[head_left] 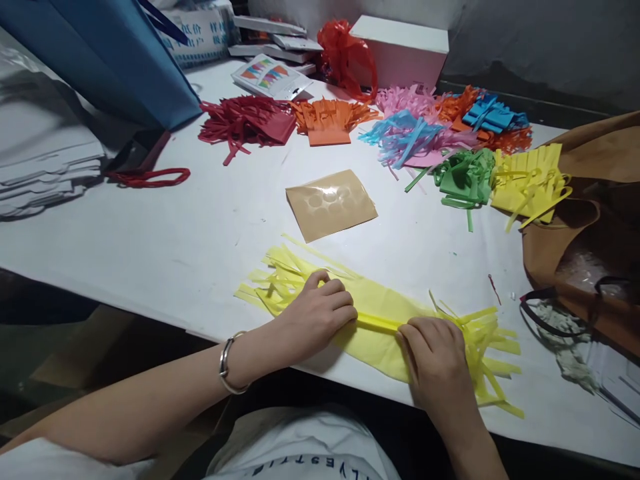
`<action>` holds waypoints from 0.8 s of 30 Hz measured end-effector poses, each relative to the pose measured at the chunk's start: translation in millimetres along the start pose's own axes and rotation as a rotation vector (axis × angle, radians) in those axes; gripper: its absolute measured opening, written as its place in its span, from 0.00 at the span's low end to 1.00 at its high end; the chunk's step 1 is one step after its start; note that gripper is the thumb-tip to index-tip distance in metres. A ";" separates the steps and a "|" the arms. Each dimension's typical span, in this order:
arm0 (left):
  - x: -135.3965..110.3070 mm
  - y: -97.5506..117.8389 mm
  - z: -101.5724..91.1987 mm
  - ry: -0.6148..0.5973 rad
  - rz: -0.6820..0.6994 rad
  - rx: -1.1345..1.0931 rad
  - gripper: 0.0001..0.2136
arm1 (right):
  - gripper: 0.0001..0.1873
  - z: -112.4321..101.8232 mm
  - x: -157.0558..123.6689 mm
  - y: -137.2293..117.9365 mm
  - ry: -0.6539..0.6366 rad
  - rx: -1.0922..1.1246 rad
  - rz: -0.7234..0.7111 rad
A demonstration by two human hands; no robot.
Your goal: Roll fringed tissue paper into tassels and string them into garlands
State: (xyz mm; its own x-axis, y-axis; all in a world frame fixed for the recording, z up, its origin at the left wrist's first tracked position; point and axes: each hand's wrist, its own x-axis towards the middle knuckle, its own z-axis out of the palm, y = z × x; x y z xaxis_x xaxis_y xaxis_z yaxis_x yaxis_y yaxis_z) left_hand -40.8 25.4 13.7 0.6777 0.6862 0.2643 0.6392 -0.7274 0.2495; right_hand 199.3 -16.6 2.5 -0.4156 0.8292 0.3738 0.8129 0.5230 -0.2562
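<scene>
A yellow tissue paper sheet with cut fringe at both ends lies across the table's front edge. Along its middle runs a narrow raised fold. My left hand pinches this fold left of centre, fingers curled. Farther right, my right hand grips the same fold near the right-hand fringe. Both hands are closed on the paper; their palms are hidden. Just beyond the sheet lies a brown paper piece with clear round stickers on it.
Fringed paper bundles in dark red, orange, pink, green and yellow line the back. A blue bag and stacked white sheets stand left. A brown bag sits right, a white box behind.
</scene>
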 end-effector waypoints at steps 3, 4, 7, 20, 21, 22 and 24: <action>3.7 6.2 -0.8 -0.041 -0.133 -0.006 0.11 | 0.05 -1.0 -4.0 3.1 0.002 -0.033 0.068; 6.2 8.0 -0.8 -0.060 -0.176 0.007 0.11 | 0.05 0.0 -3.9 2.9 -0.006 -0.061 0.092; 13.6 10.3 -0.8 -0.116 -0.291 0.050 0.10 | 0.08 3.7 -0.9 1.3 -0.026 -0.132 0.164; 12.4 1.1 -1.8 -0.016 -0.027 0.036 0.07 | 0.09 6.8 18.9 -14.5 0.030 0.018 -0.026; 12.3 1.1 -1.5 -0.002 0.020 0.051 0.07 | 0.09 7.7 19.6 -14.1 0.039 0.029 -0.014; 12.3 1.2 -1.1 0.009 0.057 0.064 0.07 | 0.08 8.6 20.3 -14.0 0.045 0.041 -0.004; 12.5 1.6 0.1 0.014 0.102 0.073 0.08 | 0.06 10.5 22.0 -15.0 0.032 0.060 -0.014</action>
State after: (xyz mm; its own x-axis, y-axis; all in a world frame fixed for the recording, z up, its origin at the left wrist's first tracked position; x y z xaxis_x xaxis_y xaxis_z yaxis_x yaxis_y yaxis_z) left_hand -31.3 32.8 17.3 0.7359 0.6079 0.2981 0.5922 -0.7913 0.1519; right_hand 173.7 -4.2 5.3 -0.4124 0.8157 0.4056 0.7810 0.5458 -0.3037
